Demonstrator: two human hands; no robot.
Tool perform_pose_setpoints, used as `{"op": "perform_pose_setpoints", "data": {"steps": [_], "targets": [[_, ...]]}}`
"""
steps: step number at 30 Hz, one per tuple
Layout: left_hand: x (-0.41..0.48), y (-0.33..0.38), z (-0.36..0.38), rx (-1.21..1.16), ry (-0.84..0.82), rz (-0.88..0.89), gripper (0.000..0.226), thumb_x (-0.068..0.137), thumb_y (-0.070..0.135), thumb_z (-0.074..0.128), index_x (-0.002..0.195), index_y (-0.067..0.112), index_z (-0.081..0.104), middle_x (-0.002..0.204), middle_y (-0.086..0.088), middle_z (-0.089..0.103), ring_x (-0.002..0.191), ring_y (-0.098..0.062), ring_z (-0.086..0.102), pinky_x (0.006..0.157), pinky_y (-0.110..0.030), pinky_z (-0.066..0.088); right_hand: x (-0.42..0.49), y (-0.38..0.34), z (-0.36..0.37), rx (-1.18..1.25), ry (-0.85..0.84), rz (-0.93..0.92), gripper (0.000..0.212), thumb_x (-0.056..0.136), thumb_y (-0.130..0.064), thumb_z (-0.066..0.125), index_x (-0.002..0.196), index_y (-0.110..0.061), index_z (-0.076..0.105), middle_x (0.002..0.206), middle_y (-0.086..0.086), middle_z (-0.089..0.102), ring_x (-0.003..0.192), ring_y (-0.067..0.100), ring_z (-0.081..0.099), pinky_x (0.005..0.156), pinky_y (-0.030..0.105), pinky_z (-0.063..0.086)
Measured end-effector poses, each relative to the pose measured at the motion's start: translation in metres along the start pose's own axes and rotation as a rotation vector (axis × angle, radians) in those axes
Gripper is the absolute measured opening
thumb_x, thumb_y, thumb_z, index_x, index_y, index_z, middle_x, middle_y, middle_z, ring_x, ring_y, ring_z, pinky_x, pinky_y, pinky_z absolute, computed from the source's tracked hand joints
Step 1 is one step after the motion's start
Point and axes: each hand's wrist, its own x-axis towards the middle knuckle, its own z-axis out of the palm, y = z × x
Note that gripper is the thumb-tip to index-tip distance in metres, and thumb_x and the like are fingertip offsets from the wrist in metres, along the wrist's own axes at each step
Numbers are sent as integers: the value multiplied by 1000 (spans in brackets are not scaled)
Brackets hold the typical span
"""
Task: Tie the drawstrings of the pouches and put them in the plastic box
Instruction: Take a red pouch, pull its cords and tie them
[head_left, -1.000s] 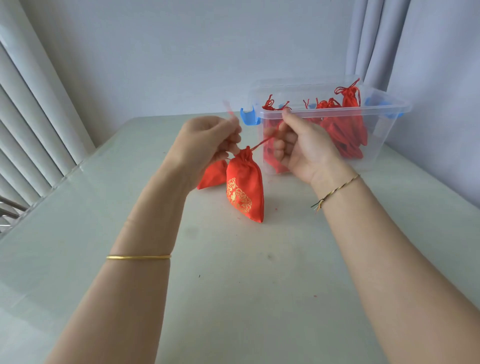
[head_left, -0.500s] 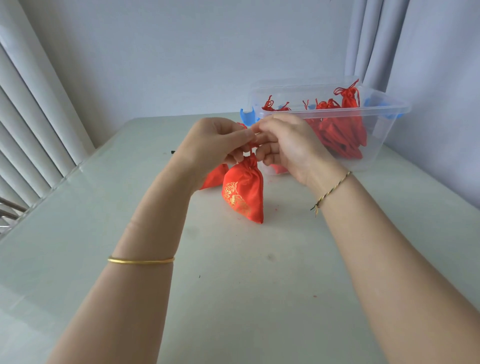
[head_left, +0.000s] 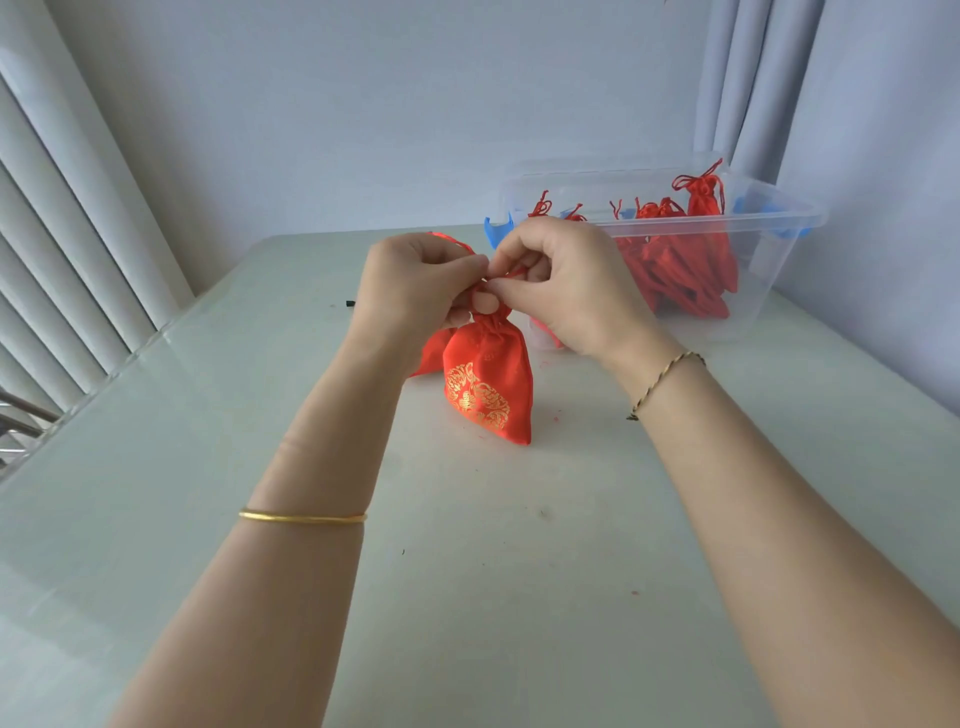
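Although the clear plastic box (head_left: 779, 291) at the counter's (head_left: 208, 519) far right corner already holds several tied red pouches (head_left: 696, 260), work remains. The left hand (head_left: 415, 280) and right hand (head_left: 566, 280) curl their fingers to pinch the drawstring (head_left: 514, 271) of a gold-printed pouch (head_left: 488, 379) upright mid-counter, apparently mid-knot. Another red pouch (head_left: 431, 353) lies just behind it, partly hidden, probably untied. A tiny black scrap (head_left: 349, 302) sits near the far left edge; nothing blocks the box.

Domestic interior, probably a room in a home. A pale glossy table (head_left: 208, 519) fills the lower frame against a plain white wall (head_left: 415, 104). Pleated grey curtains (head_left: 753, 78) hang at upper right, white vertical slats (head_left: 62, 234) line the left edge, and 1 clear plastic box (head_left: 763, 301) with blue latches (head_left: 494, 229) sits at right.
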Motion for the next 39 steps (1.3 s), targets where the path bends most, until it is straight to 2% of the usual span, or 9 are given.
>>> {"op": "perform_pose_setpoints", "data": {"steps": [4,7,12,15,19,25,28,34,39], "targets": [[0,-1,-1,-41,28,-11,14,87,6,60,73,7,62,51,-1,63,46,-5,61,47,-15,48,-1,-1,0,-176,-22,-115,6,78,-4,64,81,-5,69,65,-18,47,56,-7,49,58,7,35],[2,1,-3,-93,65,16,5,85,1,58,85,6,60,69,-8,65,58,-10,67,51,-18,51,1,2,-1,-145,-36,-41,8,80,-5,60,79,-5,68,62,-13,50,51,-4,46,55,9,34],[4,5,-8,59,199,127,15,82,1,60,88,15,57,90,-5,61,72,-11,61,52,-15,49,1,9,-2,363,32,346,23,83,-2,57,61,-6,55,46,-3,41,41,8,31,43,21,25],[0,8,-5,203,84,257,19,79,4,62,76,23,61,83,6,60,72,-6,55,61,-15,45,3,9,-5,675,36,583,33,86,-1,57,56,-11,47,38,-5,42,35,5,30,36,16,25],[-2,3,8,476,55,409,13,77,15,70,85,26,70,101,5,49,87,5,48,74,3,32,2,6,-10,842,-10,685,31,86,-4,58,57,-12,50,40,-4,44,34,3,34,37,13,27],[2,-1,8,608,79,438,10,78,20,70,88,22,71,103,4,45,103,-11,48,77,-7,32,0,5,-13,884,-79,700,26,87,-5,58,62,-10,55,46,-1,48,38,5,38,41,15,32],[2,-1,6,637,56,435,3,81,19,68,83,21,66,101,2,48,94,-11,50,70,-10,34,0,7,-13,854,-114,651,22,87,-4,58,66,-9,55,47,-1,49,39,4,40,41,15,34],[8,-6,-4,660,46,405,5,87,9,54,85,11,59,81,-1,58,82,-22,56,68,-26,39,0,25,-25,410,47,513,20,84,0,61,66,-10,58,55,2,47,40,6,35,42,19,30],[6,-10,-1,460,-2,270,15,91,6,49,79,16,50,86,-4,64,67,-4,67,70,-27,49,-6,23,-20,193,-23,430,15,85,-10,63,71,-14,62,61,2,53,38,1,45,40,17,35]]}}
